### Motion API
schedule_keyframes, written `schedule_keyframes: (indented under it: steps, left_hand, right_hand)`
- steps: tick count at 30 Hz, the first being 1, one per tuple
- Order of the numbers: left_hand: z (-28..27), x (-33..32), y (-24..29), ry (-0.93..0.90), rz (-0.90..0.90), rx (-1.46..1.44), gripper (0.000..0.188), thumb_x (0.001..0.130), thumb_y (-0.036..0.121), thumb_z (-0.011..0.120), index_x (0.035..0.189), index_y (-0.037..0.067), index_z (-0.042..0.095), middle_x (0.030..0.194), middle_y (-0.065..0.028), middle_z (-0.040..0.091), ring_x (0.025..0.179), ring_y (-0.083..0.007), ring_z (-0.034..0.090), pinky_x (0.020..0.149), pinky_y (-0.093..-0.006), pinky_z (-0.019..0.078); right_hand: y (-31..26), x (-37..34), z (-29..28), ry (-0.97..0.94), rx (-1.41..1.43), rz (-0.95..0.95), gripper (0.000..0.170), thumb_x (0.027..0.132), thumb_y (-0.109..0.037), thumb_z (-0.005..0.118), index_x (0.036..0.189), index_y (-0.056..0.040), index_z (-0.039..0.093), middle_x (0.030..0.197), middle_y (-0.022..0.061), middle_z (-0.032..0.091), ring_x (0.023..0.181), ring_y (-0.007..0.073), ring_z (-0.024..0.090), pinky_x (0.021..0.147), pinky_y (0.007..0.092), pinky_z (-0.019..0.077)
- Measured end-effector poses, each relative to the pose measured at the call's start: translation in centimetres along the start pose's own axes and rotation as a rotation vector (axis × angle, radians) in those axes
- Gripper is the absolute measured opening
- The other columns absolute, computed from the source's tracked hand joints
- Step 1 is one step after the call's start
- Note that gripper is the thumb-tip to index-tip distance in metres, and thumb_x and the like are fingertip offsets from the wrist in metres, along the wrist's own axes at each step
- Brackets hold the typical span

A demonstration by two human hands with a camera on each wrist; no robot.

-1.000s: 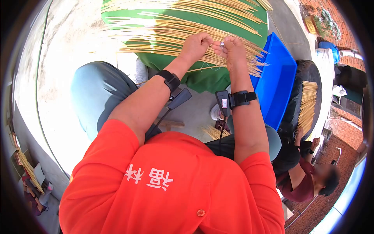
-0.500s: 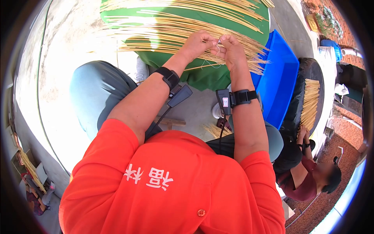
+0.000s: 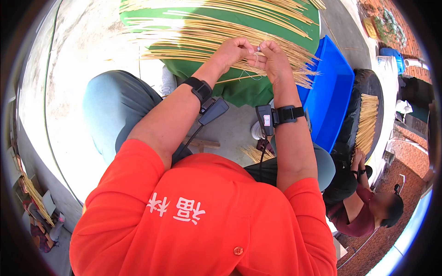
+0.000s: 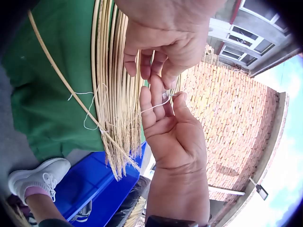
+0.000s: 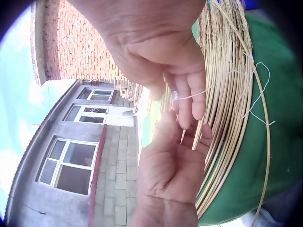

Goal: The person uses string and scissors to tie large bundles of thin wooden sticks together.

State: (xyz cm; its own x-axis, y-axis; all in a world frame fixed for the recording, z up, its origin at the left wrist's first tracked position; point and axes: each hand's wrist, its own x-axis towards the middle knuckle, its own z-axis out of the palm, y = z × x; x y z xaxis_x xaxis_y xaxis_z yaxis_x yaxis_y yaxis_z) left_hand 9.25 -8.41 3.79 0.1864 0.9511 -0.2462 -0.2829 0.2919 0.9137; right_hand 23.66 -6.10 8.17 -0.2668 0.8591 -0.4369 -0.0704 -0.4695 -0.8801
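Desk (image 3: pixel 182 71), draped in green, upper centre of the head view. Tub (image 3: pixel 329 96), blue, at its right. Stalks (image 3: pixel 198 39), thin, straw-coloured, in rows across the desk, feathery ends rightward. Left hand (image 3: pixel 230 54), fingers bent, close to the right fingertips; whether its grip has closed cannot be told. Right hand (image 3: pixel 277 62), fingers partly curled, narrow grip pinching thread. Thread (image 5: pixel 191 96), white, crossing the right fingers above the stalks. Band (image 5: pixel 175 95), silver, on a right finger.

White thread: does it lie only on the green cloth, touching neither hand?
No, the white thread runs across fingers of the right hand.
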Motion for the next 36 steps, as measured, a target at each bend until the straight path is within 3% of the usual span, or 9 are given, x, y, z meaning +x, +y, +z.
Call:
schedule_keyframes:
  steps: [5, 10, 13, 23, 25, 26, 28, 31, 36]
  left_hand:
    - [-0.3, 0.6, 0.0, 0.054, 0.033, -0.009, 0.008, 0.086, 0.014, 0.052, 0.083, 0.007, 0.055, 0.094, -0.0044, 0.06, 0.085, -0.0121, 0.054, 0.075, -0.0267, 0.0435]
    - [-0.7, 0.7, 0.6, 0.242, 0.041, -0.011, 0.012, 0.088, 0.017, 0.048, 0.084, 0.008, 0.054, 0.088, -0.002, 0.058, 0.088, -0.0119, 0.052, 0.073, -0.0285, 0.0437]
    - [-0.7, 0.8, 0.4, 0.274, 0.093, -0.054, 0.013, 0.084, 0.017, 0.054, 0.086, 0.003, 0.054, 0.082, -0.0038, 0.057, 0.076, -0.0126, 0.053, 0.064, -0.0275, 0.0449]
    - [-1.3, 0.9, -1.0, 0.312, 0.101, 0.026, 0.015, 0.081, 0.018, 0.058, 0.08, 0.003, 0.056, 0.075, -0.0024, 0.056, 0.069, -0.0137, 0.053, 0.061, -0.0274, 0.0441]
    - [-1.5, -0.2, -1.8, 0.232, 0.227, 0.731, 0.023, 0.072, 0.024, 0.067, 0.081, 0.005, 0.058, 0.075, -0.0023, 0.055, 0.073, -0.0182, 0.054, 0.063, -0.0303, 0.0433]
    - [-1.6, -0.8, -2.5, 0.233, 0.226, 0.73, 0.023, 0.072, 0.024, 0.067, 0.081, 0.005, 0.058, 0.075, -0.0023, 0.055, 0.073, -0.0182, 0.054, 0.063, -0.0303, 0.0433]
    - [-1.5, -2.2, -3.4, 0.053, 0.598, 1.287, 0.037, 0.06, 0.03, 0.073, 0.087, 0.009, 0.06, 0.083, -0.0018, 0.054, 0.086, -0.0213, 0.051, 0.073, -0.0333, 0.0404]
    - [-0.6, -3.3, -3.8, 0.005, 0.552, 1.439, 0.051, 0.057, 0.031, 0.074, 0.101, 0.012, 0.058, 0.091, -0.0019, 0.051, 0.096, -0.0221, 0.046, 0.084, -0.037, 0.0353]
    - [-0.6, -3.7, -5.3, 0.042, 0.679, 1.582, 0.058, 0.058, 0.03, 0.073, 0.109, 0.01, 0.054, 0.099, -0.0025, 0.049, 0.101, -0.0199, 0.044, 0.085, -0.035, 0.0336]
  right_hand:
    - [-0.1, -0.3, 0.2, 0.057, -0.015, 0.013, 0.008, 0.091, -0.013, 0.043, 0.089, -0.0059, 0.046, 0.088, 0.0144, 0.057, 0.075, 0.0256, 0.063, 0.064, 0.0346, 0.0557]
    - [0.3, -0.1, -0.1, 0.114, -0.125, -0.026, 0.008, 0.089, -0.013, 0.047, 0.089, -0.0048, 0.047, 0.08, 0.0114, 0.058, 0.066, 0.0191, 0.061, 0.059, 0.029, 0.0536]
    - [0.6, 0.0, 0.0, 0.054, -0.139, -0.093, 0.006, 0.087, -0.01, 0.051, 0.089, -0.004, 0.049, 0.078, 0.0088, 0.058, 0.063, 0.0157, 0.059, 0.058, 0.0263, 0.0523]
    - [0.6, 0.1, 0.3, 0.073, -0.283, -0.114, 0.009, 0.085, -0.01, 0.054, 0.089, -0.0013, 0.055, 0.076, 0.0059, 0.057, 0.061, 0.0128, 0.057, 0.057, 0.0248, 0.0501]
    - [0.3, 0.2, 0.5, 0.177, -0.238, -0.211, 0.01, 0.086, -0.011, 0.054, 0.088, -0.0015, 0.056, 0.075, 0.0048, 0.057, 0.061, 0.011, 0.055, 0.056, 0.023, 0.048]
    - [0.0, 0.3, 0.6, 0.177, -0.239, -0.21, 0.01, 0.086, -0.011, 0.054, 0.088, -0.0015, 0.056, 0.075, 0.0048, 0.057, 0.061, 0.011, 0.055, 0.056, 0.023, 0.048]
    - [-0.5, 0.2, 0.7, 0.195, -0.208, -0.319, 0.011, 0.086, -0.012, 0.054, 0.086, -0.0015, 0.056, 0.074, 0.0038, 0.057, 0.06, 0.0096, 0.054, 0.054, 0.0211, 0.0458]
    - [-1.1, 0.3, 1.2, 0.124, -0.196, -0.345, 0.01, 0.085, -0.01, 0.055, 0.087, -0.0013, 0.057, 0.073, 0.0035, 0.057, 0.06, 0.0088, 0.053, 0.052, 0.02, 0.0432]
    - [-1.8, 1.8, 2.0, 0.168, -0.231, -0.366, 0.008, 0.084, -0.007, 0.056, 0.088, -0.0003, 0.058, 0.073, 0.0041, 0.058, 0.059, 0.0079, 0.051, 0.051, 0.0188, 0.041]
